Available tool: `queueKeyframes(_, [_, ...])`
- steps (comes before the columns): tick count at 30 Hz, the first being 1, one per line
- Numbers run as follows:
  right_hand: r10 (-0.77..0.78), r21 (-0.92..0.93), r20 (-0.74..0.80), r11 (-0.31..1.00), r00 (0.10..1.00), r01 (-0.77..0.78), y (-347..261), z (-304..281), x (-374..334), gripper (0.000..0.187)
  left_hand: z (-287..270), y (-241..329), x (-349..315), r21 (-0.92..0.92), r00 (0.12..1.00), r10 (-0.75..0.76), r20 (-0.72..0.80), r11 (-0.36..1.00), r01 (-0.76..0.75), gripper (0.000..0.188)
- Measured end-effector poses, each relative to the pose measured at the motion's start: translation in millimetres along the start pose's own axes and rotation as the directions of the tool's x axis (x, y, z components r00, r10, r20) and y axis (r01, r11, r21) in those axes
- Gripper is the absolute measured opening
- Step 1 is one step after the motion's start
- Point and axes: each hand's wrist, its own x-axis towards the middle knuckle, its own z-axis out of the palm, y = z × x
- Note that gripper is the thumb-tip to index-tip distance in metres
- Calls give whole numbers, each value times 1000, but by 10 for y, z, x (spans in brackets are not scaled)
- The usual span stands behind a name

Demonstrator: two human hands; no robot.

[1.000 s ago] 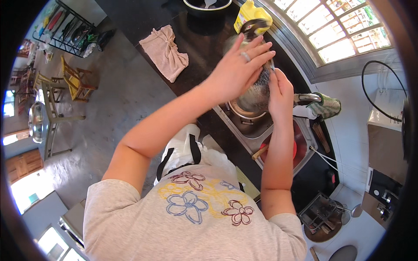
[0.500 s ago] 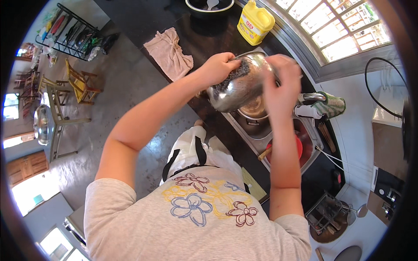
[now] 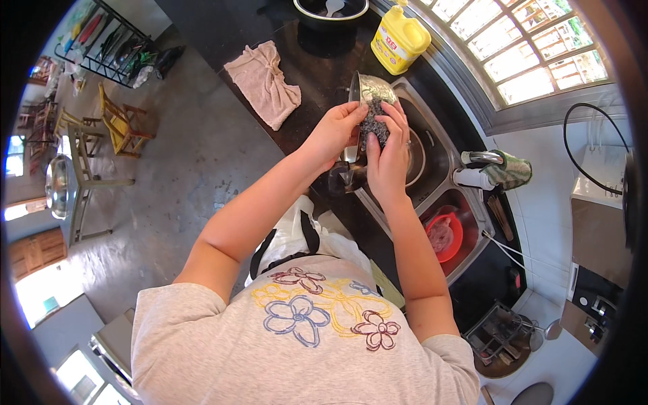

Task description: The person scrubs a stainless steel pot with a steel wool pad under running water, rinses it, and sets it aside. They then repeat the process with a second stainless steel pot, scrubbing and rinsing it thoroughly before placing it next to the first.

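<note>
Over the sink's left edge I hold a steel saucepan (image 3: 372, 89) tipped on its side, its opening turned toward my right hand. My left hand (image 3: 332, 131) grips the pan at its near rim, above its dark handle (image 3: 341, 177). Pressed against the pan's inside is a dark scouring pad (image 3: 373, 121), held in my right hand (image 3: 389, 156).
A steel sink (image 3: 442, 145) holds another pot; its second basin has a red bowl (image 3: 445, 233). On the dark counter (image 3: 317, 74) lie a pinkish cloth (image 3: 266, 79), a yellow jug (image 3: 399, 39) and a black pan (image 3: 331, 9). A cloth-wrapped tap (image 3: 496, 169) stands behind.
The saucepan was held across both hands with its outside showing; now it is turned on its side, higher and further left, with the right hand and pad inside it.
</note>
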Motion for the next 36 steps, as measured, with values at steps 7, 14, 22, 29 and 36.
queueKeyframes(7, [-110, 19, -35, 994, 993, 111, 227, -127, 373, 22, 51, -372, 97, 183, 880, 381, -283, 922, -340, 28])
queueKeyframes(14, [-139, 116, 11, 984, 990, 137, -18, -19, 209, 23, 30, -98, -34, 658, 692, 686, -223, 630, -413, 33])
queueKeyframes(22, [275, 12, -110, 961, 955, -275, 277, -141, 829, 16, 124, -92, -197, 721, 726, 675, -135, 569, -395, 32])
queueKeyframes(29, [293, -111, -56, 948, 954, -298, 312, -72, 793, 15, 49, -214, -251, 694, 770, 632, -87, 593, -408, 33])
queueKeyframes(36, [-343, -244, 48, 907, 938, 344, -57, 140, 498, 8, -68, -213, -35, 547, 694, 705, -142, 641, -539, 32])
